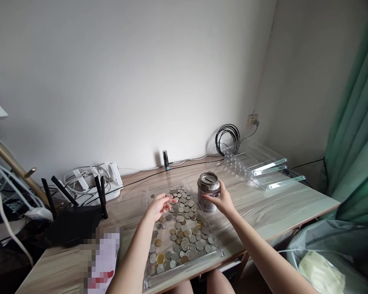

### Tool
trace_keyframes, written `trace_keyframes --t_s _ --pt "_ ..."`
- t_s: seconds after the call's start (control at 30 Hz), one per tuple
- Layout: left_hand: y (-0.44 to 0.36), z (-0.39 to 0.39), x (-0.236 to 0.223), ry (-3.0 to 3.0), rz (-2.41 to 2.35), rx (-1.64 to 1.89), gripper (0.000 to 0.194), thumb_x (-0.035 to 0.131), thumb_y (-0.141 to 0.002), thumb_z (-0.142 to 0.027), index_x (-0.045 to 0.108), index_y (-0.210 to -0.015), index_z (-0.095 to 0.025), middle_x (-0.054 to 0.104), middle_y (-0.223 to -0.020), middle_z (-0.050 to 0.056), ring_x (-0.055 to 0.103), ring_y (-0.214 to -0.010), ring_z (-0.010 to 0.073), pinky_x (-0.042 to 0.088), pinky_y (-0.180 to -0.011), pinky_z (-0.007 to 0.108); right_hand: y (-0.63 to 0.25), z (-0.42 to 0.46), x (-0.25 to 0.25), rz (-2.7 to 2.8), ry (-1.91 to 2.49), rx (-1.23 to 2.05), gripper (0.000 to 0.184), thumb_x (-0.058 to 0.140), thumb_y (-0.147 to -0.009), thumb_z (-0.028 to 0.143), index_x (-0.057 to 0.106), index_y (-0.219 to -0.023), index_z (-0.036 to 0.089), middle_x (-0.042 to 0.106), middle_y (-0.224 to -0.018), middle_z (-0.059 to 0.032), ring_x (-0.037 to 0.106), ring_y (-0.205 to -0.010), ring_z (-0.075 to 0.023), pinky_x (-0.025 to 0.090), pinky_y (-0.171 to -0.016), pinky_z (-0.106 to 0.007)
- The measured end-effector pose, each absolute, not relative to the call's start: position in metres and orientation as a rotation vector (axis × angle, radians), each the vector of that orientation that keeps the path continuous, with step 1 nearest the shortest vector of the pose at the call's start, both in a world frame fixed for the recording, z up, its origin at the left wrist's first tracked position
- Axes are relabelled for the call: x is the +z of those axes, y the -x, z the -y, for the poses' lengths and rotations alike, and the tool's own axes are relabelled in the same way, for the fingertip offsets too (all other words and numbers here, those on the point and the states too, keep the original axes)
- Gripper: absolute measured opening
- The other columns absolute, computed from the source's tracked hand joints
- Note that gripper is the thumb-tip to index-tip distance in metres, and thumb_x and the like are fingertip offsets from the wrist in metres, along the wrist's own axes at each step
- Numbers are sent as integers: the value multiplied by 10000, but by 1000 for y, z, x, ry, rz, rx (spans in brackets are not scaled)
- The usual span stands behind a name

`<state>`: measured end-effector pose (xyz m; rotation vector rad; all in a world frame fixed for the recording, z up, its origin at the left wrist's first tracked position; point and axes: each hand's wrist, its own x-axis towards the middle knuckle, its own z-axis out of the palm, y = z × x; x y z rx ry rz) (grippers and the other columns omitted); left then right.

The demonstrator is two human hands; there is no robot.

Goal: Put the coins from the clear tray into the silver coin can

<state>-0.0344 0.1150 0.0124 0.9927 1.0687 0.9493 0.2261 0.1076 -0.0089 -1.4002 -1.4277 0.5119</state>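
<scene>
Many coins (184, 245), silver with some gold-coloured ones, lie spread in a shallow clear plastic tray (184, 270) on the desk. Over the tray's left part hovers my left hand (161, 206), its fingers curled together above the coins. Whether a coin is between those fingers is too small to tell. My right hand (222, 202) wraps round the right side of a coin bank (207, 185), a can-shaped one with a slotted metal lid. The can stands upright just right of the tray.
Clear plastic stacking pieces (257, 163) and a coil of black cable (227, 139) sit at the back right. A small dark bottle (165, 160) stands by the wall. A black router (75, 224) and tangled white cables are on the left. A lined bin (355, 245) is at lower right.
</scene>
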Motion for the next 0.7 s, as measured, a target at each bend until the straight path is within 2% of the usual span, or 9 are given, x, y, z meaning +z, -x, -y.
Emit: trace_keyframes --t_s 0.2,0.33,0.4,0.47,0.57,0.7 --pt "36 -111 9 -1039 -1138 1009 189 566 -731 -282 571 -708 -94 562 -502 13 304 -284 -3 80 -299 143 -226 -135 -9 1530 1311 522 820 656 -550 431 295 -1236 164 551 -1099 -120 524 -997 -229 410 -829 -341" --pt "35 -106 12 -1009 -1105 949 197 589 -705 -304 576 -742 -111 481 -439 -46 230 -280 -9 78 -309 145 -231 -133 -12 1571 1309 506 826 632 -586 422 247 -1273 171 536 -1126 -120 514 -1019 -230 398 -851 -365" --pt "33 -103 14 -991 -1096 967 184 572 -718 -303 558 -738 -120 484 -446 -49 234 -282 -8 79 -310 141 -232 -121 -5 1561 1286 369 812 614 -613 410 239 -1286 153 489 -1187 -141 463 -1087 -239 373 -885 -382" --pt "31 -101 16 -975 -1090 988 160 549 -737 -288 541 -744 -128 517 -471 -33 272 -287 -2 96 -310 137 -224 -103 9 1525 1219 125 665 562 -682 368 312 -1254 140 461 -1211 -152 415 -1133 -237 339 -918 -387" --pt "27 -98 17 -956 -1087 994 149 547 -745 -273 539 -778 -128 562 -499 -4 352 -293 21 124 -301 139 -190 -80 32 1713 1075 -87 276 441 -787 267 533 -1032 180 573 -1034 -101 499 -1003 -185 373 -861 -316" --pt "24 -98 14 -919 -999 1029 125 566 -734 -245 537 -759 -126 581 -533 9 493 -353 69 196 -293 141 -129 -79 45 2196 1183 0 204 426 -802 241 615 -870 205 624 -829 -45 568 -764 -150 405 -638 -231"
